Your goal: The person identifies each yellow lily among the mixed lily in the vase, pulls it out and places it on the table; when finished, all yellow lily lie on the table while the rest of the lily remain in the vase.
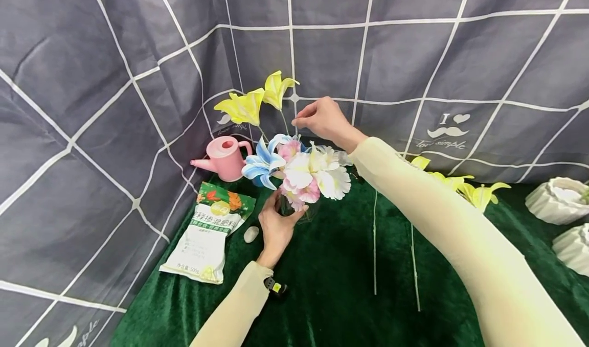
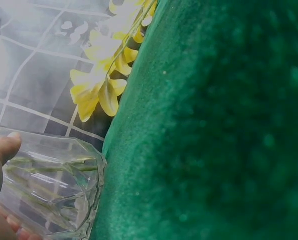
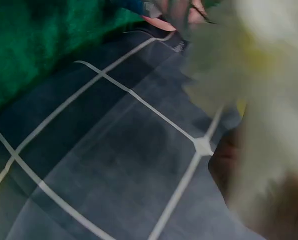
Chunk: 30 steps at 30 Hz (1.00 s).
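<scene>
My left hand (image 1: 277,228) grips a clear glass vase (image 2: 54,185) low at its side, thumb and fingers around it. Cut stems show through the glass. From the vase rises a bunch of artificial flowers: a blue lily (image 1: 263,164), pink and white blooms (image 1: 317,172), and two taller yellow lilies (image 1: 242,107). Above the bunch, my right hand (image 1: 325,120) has its thumb and index fingertips close together, right beside the thin stem of the right-hand yellow lily (image 1: 275,90). I cannot tell whether they pinch it. Blurred pale petals (image 3: 273,100) cover much of the right wrist view.
A pink watering can (image 1: 225,158) stands behind a fertilizer bag (image 1: 204,234) on the left, with a pale stone (image 1: 251,234) beside the bag. More yellow lilies (image 1: 480,194) lie right on the green cloth (image 1: 340,285). White ribbed pots (image 1: 554,201) stand far right.
</scene>
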Motion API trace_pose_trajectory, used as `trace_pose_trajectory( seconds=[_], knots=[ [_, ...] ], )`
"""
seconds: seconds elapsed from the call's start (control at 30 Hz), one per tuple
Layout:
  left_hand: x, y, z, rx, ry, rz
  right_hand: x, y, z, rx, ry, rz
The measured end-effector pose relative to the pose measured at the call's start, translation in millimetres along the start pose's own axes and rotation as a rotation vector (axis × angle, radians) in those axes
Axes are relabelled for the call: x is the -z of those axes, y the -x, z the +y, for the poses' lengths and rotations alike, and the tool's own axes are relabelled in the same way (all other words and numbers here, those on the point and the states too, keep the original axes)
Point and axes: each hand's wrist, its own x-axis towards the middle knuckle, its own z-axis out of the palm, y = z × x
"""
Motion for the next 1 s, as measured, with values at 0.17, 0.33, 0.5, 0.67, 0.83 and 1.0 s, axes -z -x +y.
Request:
trace_pose_trajectory(
  seconds=[0.17, 0.33, 0.5, 0.67, 0.83, 1.0],
  knots=[
    [-1.2, -0.1, 0.3, -0.011, -0.007, -0.001, -12, -7, 3, -0.001, -0.016, -0.063],
    [-1.9, -0.1, 1.2, -0.004, -0.015, -0.017, -18, -10, 4, -0.007, 0.03, -0.077],
    [0.7, -1.3, -1.1, 0.0, -0.023, -0.003, -25, -13, 2, 0.012, 0.038, -0.072],
    [0.7, -0.2, -1.9, 0.006, -0.024, -0.008, -26, -13, 2, 0.004, 0.048, -0.079],
    [0.0, 0.6, -1.5, 0.007, -0.025, -0.005, -26, -10, 3, -0.019, 0.012, -0.064],
    [-0.9, 0.0, -2.0, 0.017, -0.031, 0.001, -23, -5, 4, -0.028, -0.072, -0.037]
  ],
)
